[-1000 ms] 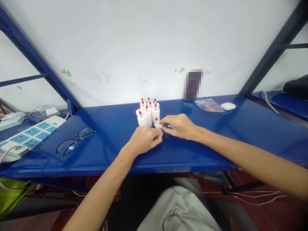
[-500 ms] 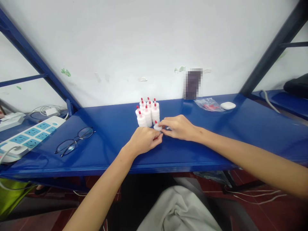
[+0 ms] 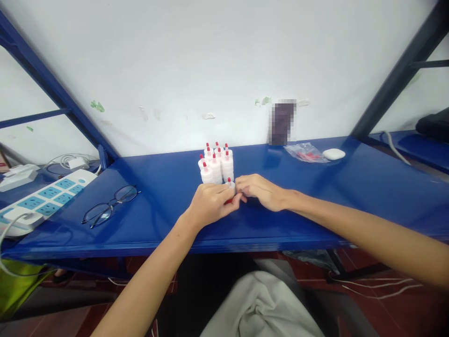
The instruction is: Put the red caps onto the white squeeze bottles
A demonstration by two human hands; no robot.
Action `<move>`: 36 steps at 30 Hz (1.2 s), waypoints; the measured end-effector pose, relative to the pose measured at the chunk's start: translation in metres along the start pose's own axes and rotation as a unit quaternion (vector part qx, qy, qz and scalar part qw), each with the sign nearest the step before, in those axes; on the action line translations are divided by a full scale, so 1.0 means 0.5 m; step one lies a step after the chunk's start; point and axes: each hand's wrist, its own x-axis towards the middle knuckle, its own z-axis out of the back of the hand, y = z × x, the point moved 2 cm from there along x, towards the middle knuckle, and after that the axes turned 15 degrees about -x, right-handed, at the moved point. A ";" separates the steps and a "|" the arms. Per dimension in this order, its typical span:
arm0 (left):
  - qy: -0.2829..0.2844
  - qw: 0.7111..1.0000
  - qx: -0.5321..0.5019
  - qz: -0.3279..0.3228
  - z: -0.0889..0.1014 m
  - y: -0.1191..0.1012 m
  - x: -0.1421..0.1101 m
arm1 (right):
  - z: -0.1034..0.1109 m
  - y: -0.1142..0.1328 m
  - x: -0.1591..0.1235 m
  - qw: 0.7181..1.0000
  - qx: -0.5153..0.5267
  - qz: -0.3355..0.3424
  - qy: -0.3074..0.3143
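My left hand (image 3: 210, 201) is closed around a small white squeeze bottle (image 3: 230, 185) with a red-tipped nozzle pointing up. Its fingers hide most of the bottle's body, and a bit of red shows low down between them. Against the bottle's right side, my right hand (image 3: 261, 191) has its fingers pinched together; what is between them I cannot make out. Just behind the hands stand several similar white squeeze bottles (image 3: 216, 166) with red tips, upright in a tight group on the blue table (image 3: 161, 187).
Eyeglasses (image 3: 110, 206) lie on the left, beside a white power strip (image 3: 52, 199) with plugs and cables. At the back right are a clear bag with red pieces (image 3: 306, 153), a white rounded case (image 3: 334, 154) and a blurred dark object (image 3: 281, 123) against the wall.
My right fingers have moved from the held bottle's nozzle area to its right side. The bottle's red tip shows more clearly, and red is now visible under my left fingers.
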 end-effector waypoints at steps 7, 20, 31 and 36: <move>-0.037 0.999 0.017 -0.030 0.000 -0.004 0.000 | 0.003 -0.006 -0.009 0.998 0.039 -0.016 0.043; -0.065 0.997 0.009 -0.038 -0.003 -0.002 0.000 | -0.004 -0.021 -0.017 0.990 -0.108 -0.070 -0.056; -0.059 0.998 -0.006 -0.026 -0.007 0.001 -0.004 | -0.008 -0.034 -0.006 0.901 0.352 -0.226 -0.114; -0.057 0.998 -0.018 -0.017 -0.007 0.002 -0.002 | -0.008 -0.036 0.003 0.848 0.428 -0.294 -0.107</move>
